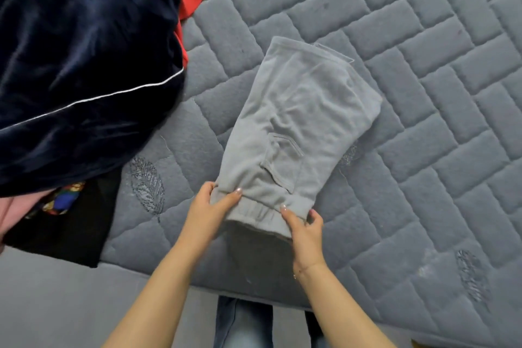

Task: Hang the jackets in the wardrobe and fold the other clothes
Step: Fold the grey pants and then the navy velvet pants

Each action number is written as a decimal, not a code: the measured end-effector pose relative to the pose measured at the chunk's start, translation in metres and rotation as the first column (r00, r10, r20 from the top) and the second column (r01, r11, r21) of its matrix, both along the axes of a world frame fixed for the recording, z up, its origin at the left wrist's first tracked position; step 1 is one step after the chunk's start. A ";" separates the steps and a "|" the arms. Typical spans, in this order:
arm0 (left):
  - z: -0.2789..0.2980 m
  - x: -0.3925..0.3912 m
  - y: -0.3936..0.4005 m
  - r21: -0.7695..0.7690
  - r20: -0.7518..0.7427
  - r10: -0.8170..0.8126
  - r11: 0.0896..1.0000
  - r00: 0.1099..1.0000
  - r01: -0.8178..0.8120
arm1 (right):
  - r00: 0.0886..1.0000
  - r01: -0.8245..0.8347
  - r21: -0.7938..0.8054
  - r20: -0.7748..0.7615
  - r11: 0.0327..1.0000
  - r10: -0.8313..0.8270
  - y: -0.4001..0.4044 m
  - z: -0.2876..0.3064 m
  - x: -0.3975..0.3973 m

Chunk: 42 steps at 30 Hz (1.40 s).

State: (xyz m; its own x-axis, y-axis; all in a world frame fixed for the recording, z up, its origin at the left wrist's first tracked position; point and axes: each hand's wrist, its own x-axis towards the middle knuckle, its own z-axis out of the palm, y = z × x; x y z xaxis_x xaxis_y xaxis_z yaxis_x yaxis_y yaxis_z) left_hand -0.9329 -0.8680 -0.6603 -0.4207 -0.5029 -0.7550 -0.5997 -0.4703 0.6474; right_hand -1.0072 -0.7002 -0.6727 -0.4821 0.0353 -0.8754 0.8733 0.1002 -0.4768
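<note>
Grey sweatpants (293,133) half-folded on the bed (423,93), long axis running away up-right from the cuffed near end; left hand (210,206) and right hand (303,227) pinching its two corners, equally near
</note>
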 end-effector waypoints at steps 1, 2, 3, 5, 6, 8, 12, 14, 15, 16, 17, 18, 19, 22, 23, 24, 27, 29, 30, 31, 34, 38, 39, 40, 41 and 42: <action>0.013 -0.015 -0.004 -0.031 0.002 0.026 0.999 1.000 -0.026 | 0.996 0.041 0.005 -0.081 0.999 -0.040 -0.004 0.015 -0.015; 0.030 -0.035 -0.009 -0.028 -0.021 0.047 0.998 0.999 -0.047 | 0.985 0.074 -0.014 -0.156 0.997 -0.075 -0.009 0.035 -0.034; 0.050 -0.058 -0.015 -0.014 -0.058 0.051 0.999 0.997 -0.052 | 0.970 0.085 -0.042 -0.223 0.995 -0.092 -0.014 0.057 -0.057; 0.095 -0.114 -0.030 -0.040 -0.131 0.000 0.999 0.991 -0.005 | 0.942 0.065 -0.091 -0.322 0.994 -0.091 -0.027 0.105 -0.111; 0.122 -0.145 -0.037 -0.075 -0.166 -0.042 0.997 0.985 0.030 | 0.929 0.048 -0.113 -0.361 0.992 -0.086 -0.034 0.132 -0.141; 0.182 -0.205 -0.051 -0.156 -0.208 -0.124 0.983 0.970 0.092 | 0.890 0.036 -0.169 -0.442 0.985 -0.109 -0.048 0.190 -0.196; 0.291 -0.282 -0.064 -0.225 -0.290 -0.190 0.966 0.938 0.126 | 0.759 0.035 -0.262 -0.621 0.964 -0.196 -0.059 0.294 -0.271; 0.330 -0.295 -0.061 -0.244 -0.381 -0.152 0.968 0.912 0.060 | 0.682 -0.006 -0.296 -0.700 0.955 -0.212 -0.055 0.330 -0.284; 0.343 -0.296 -0.057 -0.264 -0.432 -0.134 0.964 0.892 0.017 | 0.639 -0.023 -0.299 -0.738 0.954 -0.217 -0.051 0.342 -0.284; 0.352 -0.293 -0.052 -0.285 -0.485 -0.125 0.958 0.866 -0.021 | 0.595 -0.035 -0.296 -0.773 0.955 -0.218 -0.045 0.349 -0.281; 0.355 -0.288 -0.046 -0.302 -0.529 -0.126 0.952 0.839 -0.047 | 0.556 -0.047 -0.292 -0.802 0.955 -0.218 -0.038 0.351 -0.275; 0.352 -0.279 -0.039 -0.316 -0.560 -0.131 0.947 0.818 -0.065 | 0.534 -0.062 -0.294 -0.817 0.954 -0.217 -0.030 0.346 -0.266; 0.342 -0.267 -0.032 -0.332 -0.571 -0.134 0.940 0.810 -0.078 | 0.534 -0.072 -0.295 -0.818 0.953 -0.213 -0.022 0.335 -0.255; 0.279 -0.218 -0.005 -0.359 -0.542 -0.104 0.926 0.834 -0.118 | 0.623 -0.043 -0.201 -0.771 0.979 -0.131 0.003 0.270 -0.207; 0.250 -0.198 0.005 -0.332 -0.514 -0.078 0.936 0.855 -0.115 | 0.670 -0.025 -0.179 -0.734 0.984 -0.116 0.012 0.241 -0.186; 0.217 -0.177 0.014 -0.291 -0.468 -0.053 0.952 0.882 -0.097 | 0.720 -0.006 -0.167 -0.685 0.986 -0.112 0.020 0.211 -0.165; 0.115 -0.111 0.042 -0.176 -0.254 -0.025 0.984 0.967 -0.021 | 0.857 -0.017 -0.051 -0.515 0.999 -0.012 0.045 0.119 -0.101; 0.055 -0.065 0.059 -0.092 -0.114 -0.023 0.996 0.993 0.013 | 0.930 -0.068 0.019 -0.360 0.998 0.070 0.063 0.066 -0.061; 0.031 -0.042 0.069 -0.060 -0.050 -0.036 0.998 0.998 0.033 | 0.954 -0.105 0.052 -0.277 0.993 0.115 0.073 0.043 -0.041; 0.013 -0.019 0.079 -0.035 0.006 -0.053 0.998 0.999 0.054 | 0.967 -0.148 0.082 -0.196 0.986 0.162 0.083 0.026 -0.022; -0.014 0.044 0.104 0.019 0.134 -0.060 0.998 0.989 0.058 | 0.972 -0.230 0.120 -0.029 0.966 0.235 0.109 0.002 0.029; -0.003 0.087 0.117 0.088 0.226 -0.072 0.995 0.972 0.053 | 0.952 -0.304 0.085 0.076 0.949 0.298 0.133 0.018 0.063; 0.004 0.091 0.117 0.121 0.244 -0.085 0.991 0.966 0.057 | 0.946 -0.317 0.075 0.102 0.946 0.309 0.137 0.025 0.065; 0.012 0.092 0.117 0.158 0.260 -0.094 0.986 0.961 0.054 | 0.943 -0.318 0.066 0.128 0.946 0.308 0.140 0.031 0.065; 0.020 0.090 0.117 0.195 0.273 -0.089 0.980 0.958 0.035 | 0.943 -0.304 0.053 0.160 0.951 0.293 0.143 0.038 0.063; 0.028 0.084 0.114 0.227 0.282 -0.067 0.974 0.957 0.001 | 0.944 -0.279 0.030 0.191 0.960 0.269 0.143 0.044 0.057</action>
